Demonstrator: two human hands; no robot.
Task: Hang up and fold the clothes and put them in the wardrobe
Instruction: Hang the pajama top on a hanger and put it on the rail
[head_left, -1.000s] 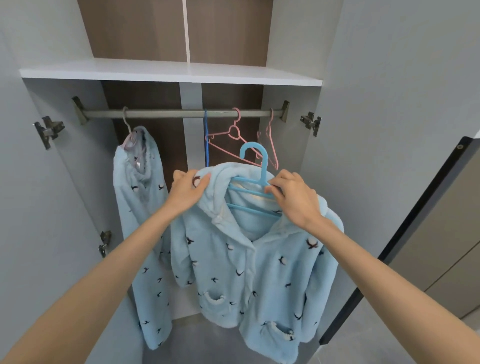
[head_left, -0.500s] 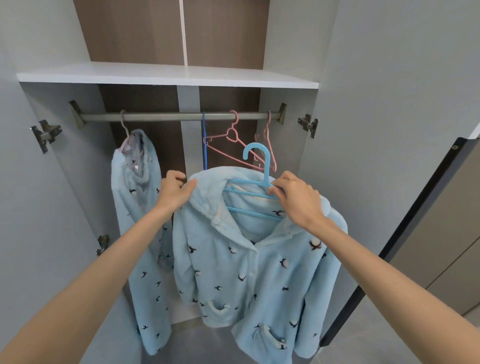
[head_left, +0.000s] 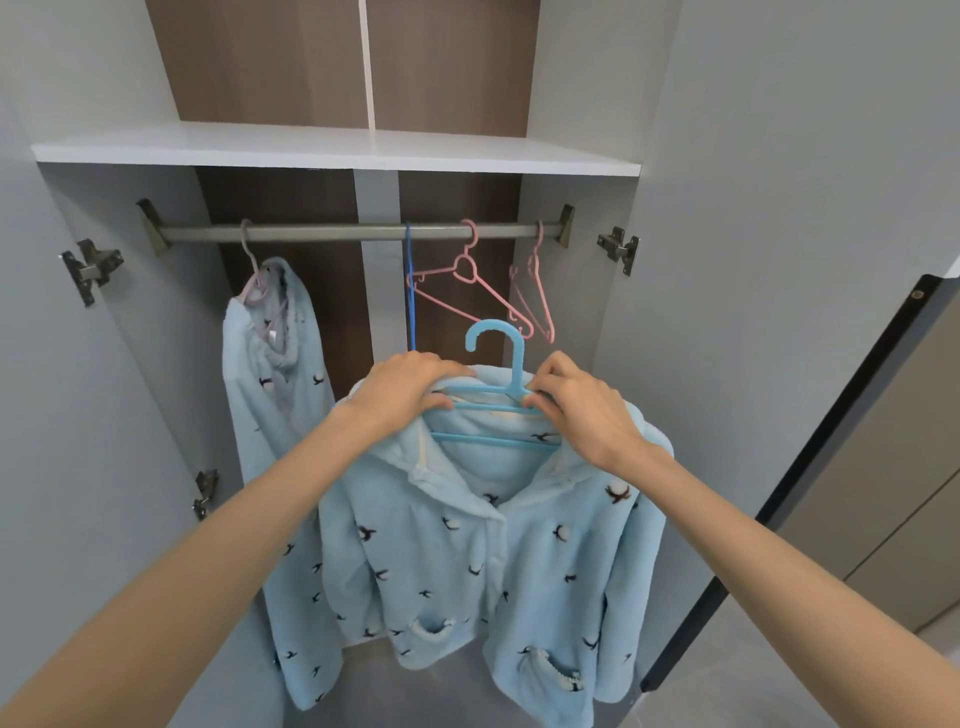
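Two grips centre-frame: left hand (head_left: 410, 395) curled over the pajama top (head_left: 467, 551) collar, right hand (head_left: 584, 413) pinching its blue hanger (head_left: 511, 364), poised to hook the wardrobe rail (head_left: 337, 232).

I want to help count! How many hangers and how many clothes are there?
Hangers: 5
Clothes: 2
Total: 7

A shelf (head_left: 332, 150) spans the wardrobe, the rail (head_left: 332, 232) just under it. In front of the rail and below it, a jacket (head_left: 467, 545) sits on a hanger (head_left: 498, 384). From there, a hung garment (head_left: 275, 374) is at ten o'clock and spare hangers (head_left: 467, 280) at twelve to one — all on the rail. The left hand (head_left: 410, 389) grips the hanger at its nine o'clock, the right hand (head_left: 582, 410) at three.
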